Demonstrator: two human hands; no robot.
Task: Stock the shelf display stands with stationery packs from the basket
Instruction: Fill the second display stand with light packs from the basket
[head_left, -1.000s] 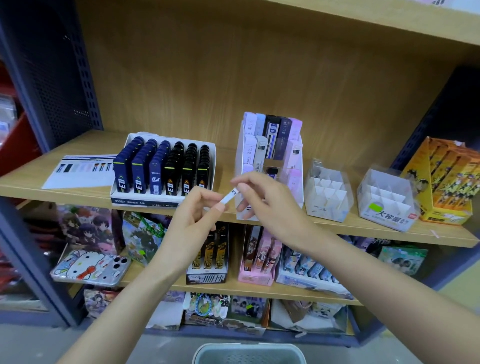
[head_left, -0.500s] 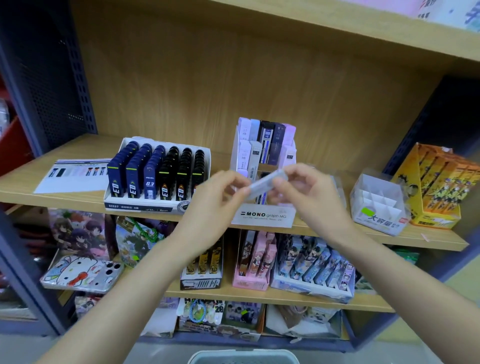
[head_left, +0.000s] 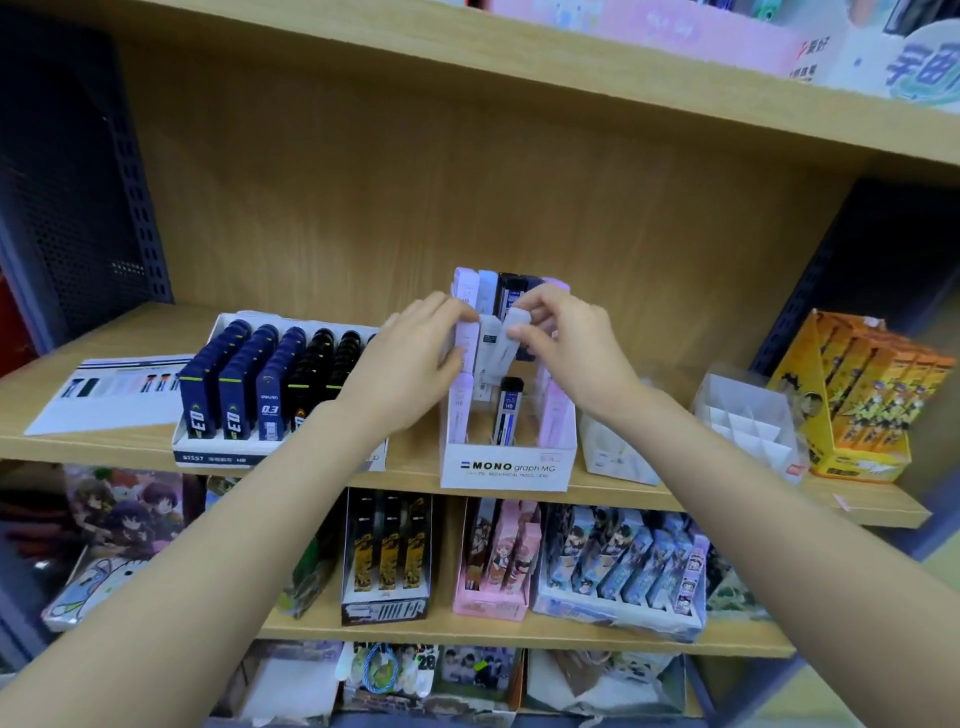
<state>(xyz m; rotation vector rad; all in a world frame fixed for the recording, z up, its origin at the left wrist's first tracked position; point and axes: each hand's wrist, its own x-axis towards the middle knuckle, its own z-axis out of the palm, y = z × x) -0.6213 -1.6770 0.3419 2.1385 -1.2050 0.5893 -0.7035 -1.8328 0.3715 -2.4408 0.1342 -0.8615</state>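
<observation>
Insertion: right hand (head_left: 566, 343) pinches slim pale lilac plastic lead pack (head_left: 511, 338); left hand (head_left: 415, 353) grips neighbouring pale pink pack (head_left: 464, 343) in white cardboard display stand (head_left: 506, 467). Keep it upright.

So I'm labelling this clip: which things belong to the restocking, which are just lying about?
In the job: right hand pinching a white lead pack; left hand gripping packs in the MONO stand.
Lying about: 0.3 refill tray, printed sheet, clear divider box, orange box.

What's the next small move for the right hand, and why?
Probably slide the pack down into the stand's middle row and release: the right hand pinches it tilted above that row, while the left hand holds neighbouring packs.
</observation>
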